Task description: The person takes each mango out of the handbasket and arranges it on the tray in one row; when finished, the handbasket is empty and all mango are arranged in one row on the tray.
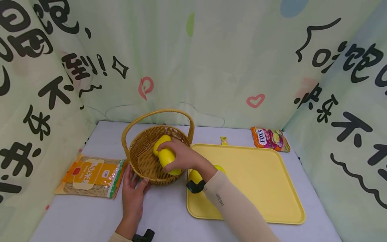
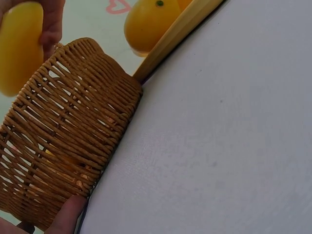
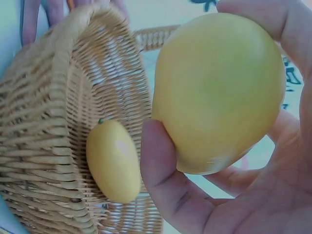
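My right hand point(image 1: 182, 154) grips a smooth yellow mango point(image 3: 219, 92) between thumb and fingers, over the mouth of a wicker basket point(image 1: 140, 161). Another yellow mango point(image 3: 114, 161) lies inside the basket, with a small dark stem end. The basket stands upright on the table, its tall handle point(image 1: 164, 110) raised. Against the basket's near left side rests my left hand point(image 1: 133, 191), fingers extended along the outer wall and thumb at the front. More mangoes point(image 1: 195, 176) lie at the left end of a yellow tray point(image 1: 257, 185), partly hidden by my right wrist.
Left of the basket lies an orange grain packet point(image 1: 90, 176) with a clear window. Behind the tray are a small yellow packet point(image 1: 224, 140) and a red-orange FOX'S bag point(image 1: 270, 139). Printed curtains point(image 1: 217, 67) hang around the white table point(image 1: 169, 215).
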Available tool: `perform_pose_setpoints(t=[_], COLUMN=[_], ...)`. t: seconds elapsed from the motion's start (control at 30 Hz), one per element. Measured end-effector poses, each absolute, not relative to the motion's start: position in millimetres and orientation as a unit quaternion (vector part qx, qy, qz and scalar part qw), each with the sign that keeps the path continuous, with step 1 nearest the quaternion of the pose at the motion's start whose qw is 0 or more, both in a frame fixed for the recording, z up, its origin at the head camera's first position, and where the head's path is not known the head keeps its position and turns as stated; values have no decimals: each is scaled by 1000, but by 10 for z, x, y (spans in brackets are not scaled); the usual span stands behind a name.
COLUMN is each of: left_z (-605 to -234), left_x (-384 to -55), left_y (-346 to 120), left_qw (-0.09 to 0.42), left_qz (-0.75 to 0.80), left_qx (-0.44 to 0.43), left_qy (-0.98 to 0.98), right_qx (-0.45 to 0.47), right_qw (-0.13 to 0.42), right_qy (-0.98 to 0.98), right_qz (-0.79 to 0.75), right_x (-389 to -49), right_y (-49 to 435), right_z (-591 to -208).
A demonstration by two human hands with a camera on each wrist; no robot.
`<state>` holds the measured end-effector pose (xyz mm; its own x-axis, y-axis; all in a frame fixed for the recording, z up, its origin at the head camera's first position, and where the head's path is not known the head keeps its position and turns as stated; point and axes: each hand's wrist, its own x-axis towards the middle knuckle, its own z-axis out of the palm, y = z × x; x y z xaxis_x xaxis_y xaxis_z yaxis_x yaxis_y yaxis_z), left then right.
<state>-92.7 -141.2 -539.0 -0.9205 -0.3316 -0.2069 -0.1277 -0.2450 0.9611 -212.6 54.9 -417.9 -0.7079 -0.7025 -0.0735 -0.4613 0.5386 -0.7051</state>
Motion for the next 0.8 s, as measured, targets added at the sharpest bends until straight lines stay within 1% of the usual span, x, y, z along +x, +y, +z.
perform_pose_setpoints(t=[0.23,0.5,0.8], left_z=[-5384,-5380,-5369], left_x=[-924,-924,-917], left_y=[-1405,-1389,-1398], left_qw=[67,71,68], left_qz=[-765,-762,-766], left_qx=[191,193,188], left_qy=[-612,-614,-611], right_qx=[-316,-289,-235], right_qw=[169,127,113], right_qy=[851,844,816], right_qz=[-384,-435,-516], right_x=[-1868,-1638,-1369], right_y=[788,1083,1377], right_z=[-4159,-4147,-4267])
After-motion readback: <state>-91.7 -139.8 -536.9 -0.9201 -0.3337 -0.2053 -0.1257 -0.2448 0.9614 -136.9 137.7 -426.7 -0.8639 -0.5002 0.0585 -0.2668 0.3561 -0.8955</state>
